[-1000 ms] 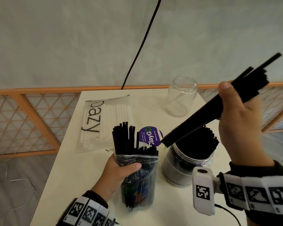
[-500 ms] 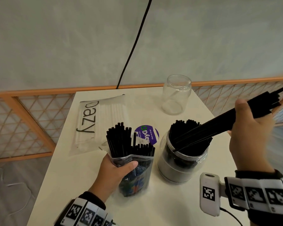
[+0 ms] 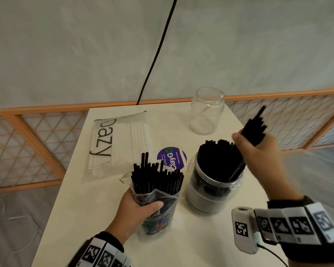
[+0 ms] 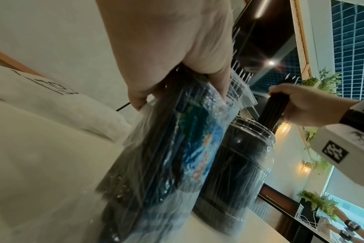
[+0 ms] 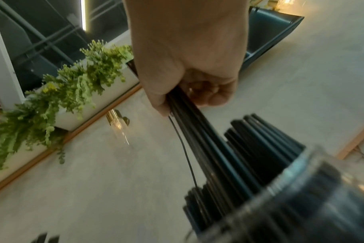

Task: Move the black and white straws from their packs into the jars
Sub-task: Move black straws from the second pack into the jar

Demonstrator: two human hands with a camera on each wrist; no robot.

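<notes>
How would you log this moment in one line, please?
right hand lowering black straws into near jar | left hand holds pack

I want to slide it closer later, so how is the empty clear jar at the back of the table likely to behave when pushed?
The empty jar looks light: clear walls, nothing inside. It stands upright, lidless, taller than its base, so a high push may tip it; a low push likely slides it on the smooth table. On its side, its round body would probably roll.
</notes>
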